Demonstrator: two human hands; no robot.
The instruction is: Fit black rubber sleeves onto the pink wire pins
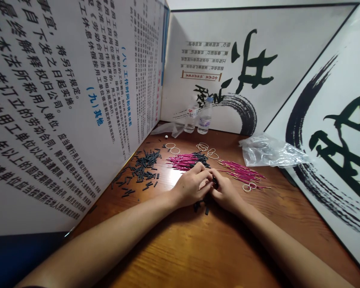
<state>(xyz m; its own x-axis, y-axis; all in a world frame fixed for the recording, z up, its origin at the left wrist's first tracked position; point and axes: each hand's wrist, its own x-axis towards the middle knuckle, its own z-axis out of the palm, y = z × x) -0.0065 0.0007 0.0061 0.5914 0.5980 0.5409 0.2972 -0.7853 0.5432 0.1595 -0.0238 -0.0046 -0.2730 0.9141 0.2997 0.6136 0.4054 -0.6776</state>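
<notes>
My left hand (192, 186) and my right hand (225, 191) meet at the middle of the table, fingers curled and fingertips touching. Something dark, like a short black tube (215, 182), shows between them at the right hand's fingers; what the left fingers pinch is hidden. Below the hands lie a few loose black tube pieces (207, 211). Just beyond the left hand is a bundle of pink wires (180, 161) with black sleeves on their right ends. Bare pink wires (243, 171) with yellowish ends lie beyond my right hand.
A scattered pile of black tube pieces (144, 167) lies on the left of the wooden table (174, 248). Rubber bands (213, 153) lie behind the wires. Two water bottles (205, 117) stand at the back, a clear plastic bag (270, 150) right. Printed panels (210, 24) enclose the table.
</notes>
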